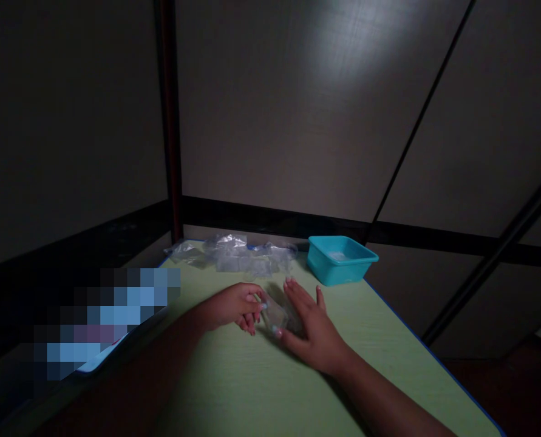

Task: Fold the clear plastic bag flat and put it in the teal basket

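Between my hands, just over the table, is a small clear plastic bag [275, 317]. My left hand [240, 305] pinches its upper left edge between thumb and forefinger, the other fingers loosely curled. On the bag's other side, my right hand [310, 325] is spread, with fingers stretched forward and thumb apart near the bag's lower edge. Part of the bag is hidden behind the right hand. Whether anything is inside the bag, I cannot tell.
Several clear plastic bags [240, 258] lie along the back of the pale green table [234, 376]. A turquoise plastic basket [340, 270] with something whitish inside stands at the back right edge. A blurred-out item [119, 321] sits at the left edge. Dark panelled walls rise behind.
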A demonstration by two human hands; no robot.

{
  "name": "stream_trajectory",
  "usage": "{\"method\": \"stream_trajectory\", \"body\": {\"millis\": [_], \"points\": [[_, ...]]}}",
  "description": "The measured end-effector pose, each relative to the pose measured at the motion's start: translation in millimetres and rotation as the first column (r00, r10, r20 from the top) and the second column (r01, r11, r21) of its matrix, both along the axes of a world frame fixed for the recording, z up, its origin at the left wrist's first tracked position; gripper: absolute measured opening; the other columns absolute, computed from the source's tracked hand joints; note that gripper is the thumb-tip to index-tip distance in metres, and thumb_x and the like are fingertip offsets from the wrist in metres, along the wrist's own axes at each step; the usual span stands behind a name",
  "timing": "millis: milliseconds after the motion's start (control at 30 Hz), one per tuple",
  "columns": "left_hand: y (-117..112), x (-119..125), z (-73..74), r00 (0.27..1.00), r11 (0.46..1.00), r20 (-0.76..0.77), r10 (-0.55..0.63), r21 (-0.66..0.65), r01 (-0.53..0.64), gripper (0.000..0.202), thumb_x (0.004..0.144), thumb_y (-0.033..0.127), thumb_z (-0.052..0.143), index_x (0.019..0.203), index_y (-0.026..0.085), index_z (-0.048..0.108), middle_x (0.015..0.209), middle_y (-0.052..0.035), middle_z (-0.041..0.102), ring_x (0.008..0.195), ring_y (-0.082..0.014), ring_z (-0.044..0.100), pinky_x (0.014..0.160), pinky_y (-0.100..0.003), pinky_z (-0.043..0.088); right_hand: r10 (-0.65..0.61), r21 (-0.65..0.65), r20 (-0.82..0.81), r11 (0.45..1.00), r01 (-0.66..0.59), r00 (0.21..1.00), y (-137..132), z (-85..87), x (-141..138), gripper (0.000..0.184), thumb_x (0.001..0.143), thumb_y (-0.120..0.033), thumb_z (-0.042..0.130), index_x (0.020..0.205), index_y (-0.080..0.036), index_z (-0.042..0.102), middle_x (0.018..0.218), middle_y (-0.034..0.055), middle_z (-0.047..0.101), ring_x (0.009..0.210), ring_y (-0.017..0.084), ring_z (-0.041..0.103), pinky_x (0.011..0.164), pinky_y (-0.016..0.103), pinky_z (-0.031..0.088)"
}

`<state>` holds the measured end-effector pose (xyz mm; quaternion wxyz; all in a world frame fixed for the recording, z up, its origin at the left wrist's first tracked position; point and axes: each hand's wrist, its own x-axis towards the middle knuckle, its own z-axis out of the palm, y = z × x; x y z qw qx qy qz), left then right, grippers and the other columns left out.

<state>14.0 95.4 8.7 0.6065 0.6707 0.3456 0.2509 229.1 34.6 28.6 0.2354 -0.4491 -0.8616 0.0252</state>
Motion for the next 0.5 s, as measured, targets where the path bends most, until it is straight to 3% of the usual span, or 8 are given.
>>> {"method": "stream_trajectory", "body": {"millis": [100, 167, 333, 433, 500], "points": [[-0.2, 1.1, 0.6, 1.0, 1.0, -0.004, 0.011, -0.015, -0.011, 0.03, 0.073, 0.039, 0.058, 0.092, 0.017, 0.052, 0.067, 0.0018, 0.057, 0.049, -0.0116, 0.06, 0.044, -0.02, 0.042, -0.081, 0.128, -0.138, 0.987, 0.099, 0.987, -0.1, 3.8, -2.3, 0.039, 0.074, -0.04, 0.055, 0.105, -0.016, 0.053, 0.11, 0.0124, 0.055, 0.106, 0.026, 0.046, 0.095, 0.044, 0.026], [-0.9, 2.0, 1.5, 1.0, 1.0, -0.015, 0.018, -0.019, -0.018, 0.031, 0.072, 0.039, 0.058, 0.091, 0.017, 0.052, 0.066, 0.0021, 0.056, 0.048, -0.0114, 0.059, 0.044, -0.02, 0.042, -0.097, 0.143, -0.153, 0.983, 0.12, 0.983, -0.6, 5.5, -5.7, 0.023, 0.074, -0.037, 0.057, 0.085, -0.017, 0.056, 0.088, 0.0082, 0.058, 0.09, 0.023, 0.05, 0.081, 0.037, 0.035], [-1.3, 3.1, 3.0, 0.998, 0.998, -0.04, 0.044, 0.042, -0.043, 0.032, 0.071, 0.042, 0.058, 0.089, 0.016, 0.053, 0.066, 0.0025, 0.054, 0.048, -0.0105, 0.056, 0.044, -0.021, 0.042, -0.048, 0.181, -0.11, 0.981, 0.068, 0.993, -0.1, 4.5, -10.1, 0.017, 0.078, -0.03, 0.054, 0.067, -0.017, 0.054, 0.068, 0.0031, 0.054, 0.074, 0.018, 0.048, 0.07, 0.032, 0.032], [0.2, 2.5, 4.9, 0.99, 0.965, -0.058, 0.128, 0.237, -0.111, 0.032, 0.07, 0.04, 0.061, 0.091, 0.016, 0.058, 0.068, 0.0021, 0.051, 0.053, -0.0095, 0.051, 0.044, -0.019, 0.04, 0.01, 0.21, -0.089, 0.978, 0.009, 0.996, -0.2, 2.8, -9.7, 0.021, 0.083, -0.024, 0.047, 0.064, -0.017, 0.054, 0.067, 0.0027, 0.054, 0.072, 0.016, 0.047, 0.071, 0.032, 0.03], [1.5, 1.8, 5.9, 0.987, 0.919, -0.047, 0.154, 0.373, -0.126, 0.03, 0.068, 0.035, 0.065, 0.09, 0.016, 0.061, 0.081, -0.001, 0.054, 0.062, -0.0103, 0.051, 0.049, -0.019, 0.041, 0.048, 0.22, -0.069, 0.975, -0.032, 0.996, -0.9, 2.1, -9.7, 0.022, 0.084, -0.022, 0.045, 0.065, -0.016, 0.055, 0.069, 0.0031, 0.054, 0.073, 0.016, 0.047, 0.071, 0.032, 0.029]]}}
